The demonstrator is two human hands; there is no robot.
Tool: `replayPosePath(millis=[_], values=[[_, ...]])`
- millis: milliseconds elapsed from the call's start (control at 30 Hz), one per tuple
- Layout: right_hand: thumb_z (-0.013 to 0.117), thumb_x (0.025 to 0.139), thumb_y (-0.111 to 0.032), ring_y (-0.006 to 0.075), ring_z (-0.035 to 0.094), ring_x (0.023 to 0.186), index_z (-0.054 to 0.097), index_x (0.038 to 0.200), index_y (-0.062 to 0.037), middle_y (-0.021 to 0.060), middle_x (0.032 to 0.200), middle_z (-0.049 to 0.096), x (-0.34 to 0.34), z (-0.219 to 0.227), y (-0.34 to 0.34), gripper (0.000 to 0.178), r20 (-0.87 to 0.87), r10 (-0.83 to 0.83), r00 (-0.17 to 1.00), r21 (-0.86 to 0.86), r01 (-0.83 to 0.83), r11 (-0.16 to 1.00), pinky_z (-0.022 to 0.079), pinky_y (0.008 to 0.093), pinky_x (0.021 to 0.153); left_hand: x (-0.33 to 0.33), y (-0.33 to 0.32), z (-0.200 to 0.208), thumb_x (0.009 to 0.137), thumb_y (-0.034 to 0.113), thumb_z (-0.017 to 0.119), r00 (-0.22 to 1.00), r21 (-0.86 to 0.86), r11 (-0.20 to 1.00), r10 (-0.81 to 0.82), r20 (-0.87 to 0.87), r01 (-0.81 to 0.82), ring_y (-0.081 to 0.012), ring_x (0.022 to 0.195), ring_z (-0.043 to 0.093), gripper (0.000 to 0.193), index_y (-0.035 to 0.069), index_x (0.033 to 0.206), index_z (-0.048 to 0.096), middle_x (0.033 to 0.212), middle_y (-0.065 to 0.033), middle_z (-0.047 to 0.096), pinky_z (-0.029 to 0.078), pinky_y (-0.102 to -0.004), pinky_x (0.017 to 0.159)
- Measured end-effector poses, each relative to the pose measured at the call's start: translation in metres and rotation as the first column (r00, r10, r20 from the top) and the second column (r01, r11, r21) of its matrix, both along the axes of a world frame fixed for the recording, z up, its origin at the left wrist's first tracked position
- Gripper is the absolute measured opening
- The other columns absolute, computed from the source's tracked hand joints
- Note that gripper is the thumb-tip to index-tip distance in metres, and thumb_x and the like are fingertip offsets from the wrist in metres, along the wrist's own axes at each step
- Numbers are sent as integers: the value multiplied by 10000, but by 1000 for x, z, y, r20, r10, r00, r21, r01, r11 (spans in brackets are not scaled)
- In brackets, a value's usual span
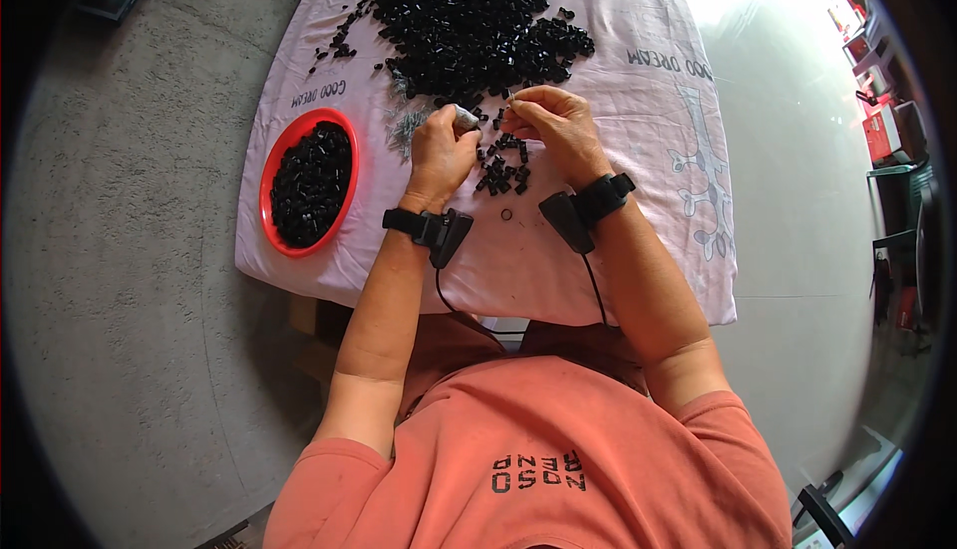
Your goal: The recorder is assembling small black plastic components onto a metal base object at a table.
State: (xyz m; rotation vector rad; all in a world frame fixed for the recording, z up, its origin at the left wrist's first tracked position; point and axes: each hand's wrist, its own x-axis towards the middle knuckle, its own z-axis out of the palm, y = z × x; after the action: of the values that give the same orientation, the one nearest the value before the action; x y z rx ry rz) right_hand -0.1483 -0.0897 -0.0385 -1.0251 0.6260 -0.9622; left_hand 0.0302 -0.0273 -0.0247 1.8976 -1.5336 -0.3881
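My left hand [442, 155] is closed, its fingers curled, with a greyish covering or piece [465, 119] at the fingertips. Whatever it grips is too small or hidden to make out. Just to its right, my right hand [560, 129] makes a pinch with thumb and forefinger, and what lies between them is unclear. Below and between both hands lies a loose cluster of small black pieces [503, 172], short and shiny. One small dark ring [506, 215] rests apart, nearer to me. Beyond the hands spreads a large heap of similar black pieces [469, 26].
A red oval basin [350, 195] filled with black pieces stands at the left side of the table. Pale pink printed cloth [638, 240] covers the tabletop. Black wrist straps [603, 198] with cables sit on both my wrists. Furniture and red items [882, 136] stand far right.
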Motion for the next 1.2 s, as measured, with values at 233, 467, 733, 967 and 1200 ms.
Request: replayPosePath(millis=[233, 467, 733, 967, 1200], values=[[640, 955, -120, 154, 712, 820, 687, 1039, -5, 86, 903, 724, 1, -2, 1, 150, -73, 65, 995, -67, -70, 995, 577, 251, 721, -6, 10, 20, 938, 23, 604, 858, -120, 988, -142, -494, 95, -114, 798, 674, 127, -4, 1034, 682, 926, -59, 715, 546, -249, 703], [636, 956, -97, 152, 720, 794, 678, 1034, 19, 93, 901, 720, 6, -2, 5, 146, -121, 140, 983, -114, -154, 981, 587, 240, 692, -10, 12, 24, 960, 9, 569, 679, -107, 992, -121, -724, 63, -95, 769, 668, 163, -17, 1069, 688, 914, -69, 716, 542, -217, 698], [639, 951, -94, 129, 714, 785, 683, 1023, 14, 76, 889, 720, 6, -1, 7, 137, -150, 151, 977, -128, -170, 977, 575, 226, 679, -11, 13, 28, 959, -6, 565, 776, -132, 988, -149, -612, 86, -109, 766, 681, 163, -26, 1106, 632, 917, -80, 710, 556, -231, 685], [640, 944, -88, 113, 704, 768, 687, 1011, 16, 64, 878, 715, 7, -4, 7, 132, -196, 150, 969, -159, -182, 970, 557, 218, 659, -13, 14, 28, 938, -18, 574, 887, -141, 985, -155, -434, 103, -138, 746, 702, 107, -25, 1043, 590, 884, -107, 710, 566, -255, 659], [640, 943, -86, 107, 691, 737, 685, 1012, 27, 66, 864, 710, 7, -3, 9, 140, -254, 143, 957, -178, -191, 965, 562, 224, 664, -16, 16, 32, 917, -19, 582, 953, -191, 974, -169, -253, 122, -203, 724, 730, 117, -25, 1032, 565, 853, -142, 711, 580, -310, 617]])
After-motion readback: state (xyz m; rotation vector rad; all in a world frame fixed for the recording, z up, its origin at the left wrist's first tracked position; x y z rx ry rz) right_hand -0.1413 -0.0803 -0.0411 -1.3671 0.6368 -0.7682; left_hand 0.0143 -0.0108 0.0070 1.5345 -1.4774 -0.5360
